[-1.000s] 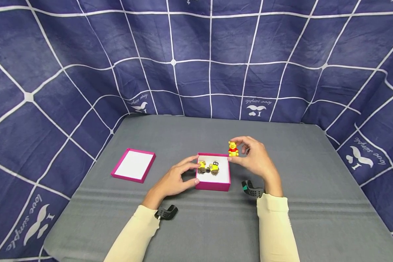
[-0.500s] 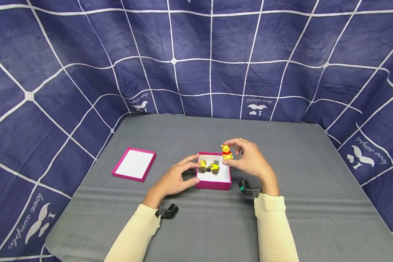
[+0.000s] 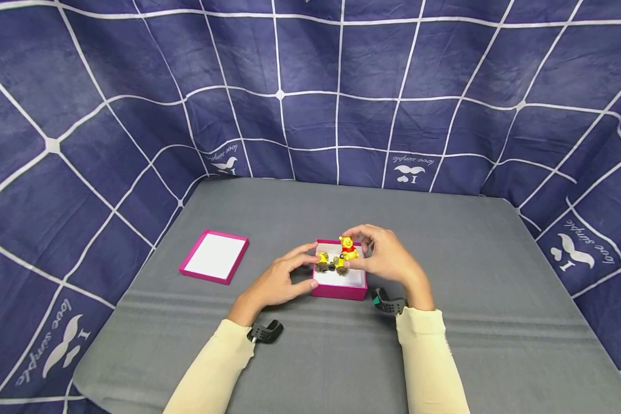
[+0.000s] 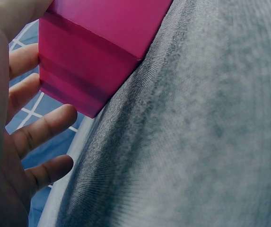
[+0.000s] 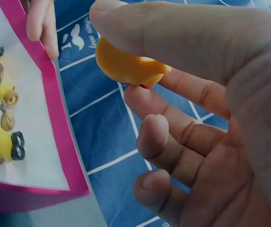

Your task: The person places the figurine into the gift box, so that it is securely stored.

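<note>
The right hand (image 3: 392, 260) pinches a yellow bear figure in a red top (image 3: 349, 250) between thumb and fingers, over the right part of the open pink box (image 3: 340, 292). In the right wrist view the bear (image 5: 126, 61) hangs under the thumb, its lower side partly hidden. The left hand (image 3: 275, 283) holds the box's left side, thumb at the front corner and fingers at the back. Its other fingers stand apart beside the pink wall (image 4: 83, 61). On the white floor of the box lie two yellow-and-brown figures, one left (image 3: 322, 263), one right (image 3: 342, 268), partly covered.
A shallow pink lid (image 3: 214, 256) with a white inside lies on the grey table (image 3: 310, 356), left of the box. Behind and at both sides hangs a blue curtain (image 3: 310, 126) with white lines. Dark wrist bands are on both wrists.
The right hand has carried the bear figure leftward, from beside the box's right back corner to over the box interior. The left hand keeps its hold on the box.
</note>
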A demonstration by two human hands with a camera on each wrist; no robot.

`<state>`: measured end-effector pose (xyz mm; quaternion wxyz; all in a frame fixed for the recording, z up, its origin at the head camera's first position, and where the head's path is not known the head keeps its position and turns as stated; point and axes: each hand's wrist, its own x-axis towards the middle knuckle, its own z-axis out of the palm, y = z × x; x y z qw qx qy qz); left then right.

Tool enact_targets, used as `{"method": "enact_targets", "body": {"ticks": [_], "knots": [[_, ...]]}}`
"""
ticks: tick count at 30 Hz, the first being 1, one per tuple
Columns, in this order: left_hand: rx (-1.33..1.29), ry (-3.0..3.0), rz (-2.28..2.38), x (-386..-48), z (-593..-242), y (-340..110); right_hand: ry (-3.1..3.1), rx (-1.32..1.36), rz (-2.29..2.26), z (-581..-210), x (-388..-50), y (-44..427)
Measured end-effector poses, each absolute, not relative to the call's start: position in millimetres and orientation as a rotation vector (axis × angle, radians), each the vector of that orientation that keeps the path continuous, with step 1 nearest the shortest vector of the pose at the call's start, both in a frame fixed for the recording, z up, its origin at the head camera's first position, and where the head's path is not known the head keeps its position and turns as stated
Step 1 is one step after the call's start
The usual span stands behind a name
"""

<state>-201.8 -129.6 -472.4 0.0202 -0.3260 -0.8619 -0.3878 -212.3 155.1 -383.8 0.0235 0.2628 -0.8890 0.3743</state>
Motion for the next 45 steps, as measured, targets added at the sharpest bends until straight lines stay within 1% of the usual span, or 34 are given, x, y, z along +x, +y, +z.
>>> {"method": "enact_targets", "body": {"ticks": [12,35,45], "knots": [[-1.04,-2.656,-1.222,-203.8,-474.3,-129.6,-2.836,0.978,1.063,-387.9,-211.9,133.5],[-1.032,-2.663,-1.215,-203.4,-473.8,-129.4,-2.966,0.923,0.903,-399.2,-213.6,120.2],[-1.032,-2.653,-1.213,-203.5,-473.2,-129.5,-2.972,0.975,0.863,-406.0,-215.2,114.0]]}}
